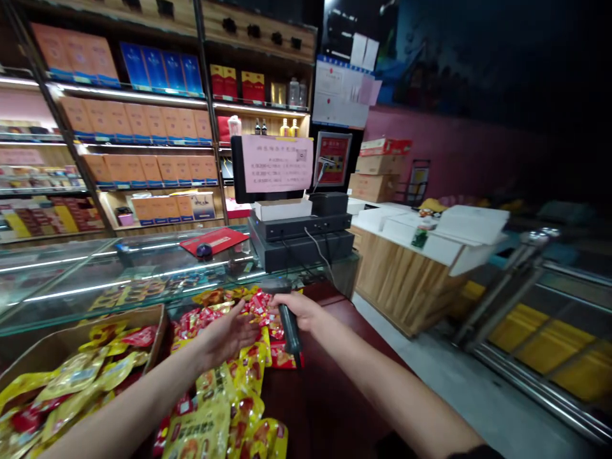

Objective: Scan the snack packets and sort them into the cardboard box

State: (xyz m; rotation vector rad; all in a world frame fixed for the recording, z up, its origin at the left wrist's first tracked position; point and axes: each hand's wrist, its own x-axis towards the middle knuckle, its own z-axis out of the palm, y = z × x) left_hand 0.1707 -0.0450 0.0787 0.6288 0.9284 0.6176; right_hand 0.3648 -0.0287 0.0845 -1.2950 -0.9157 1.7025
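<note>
My right hand is wrapped round the dark handle of a handheld barcode scanner, its narrow end pointing down toward me. My left hand is open, with fingers stretched toward the scanner, above a spread of snack packets. Small red wrapped snacks lie beyond that hand. Yellow snack pouches are piled nearer to me, below and right of my left forearm. The packets under my left hand are partly hidden.
At left stands an open cardboard box of yellow and red pouches. Behind are a glass counter, a red envelope, and a cash register screen with a pink sign. Boxed goods fill the shelves. A metal railing stands at right.
</note>
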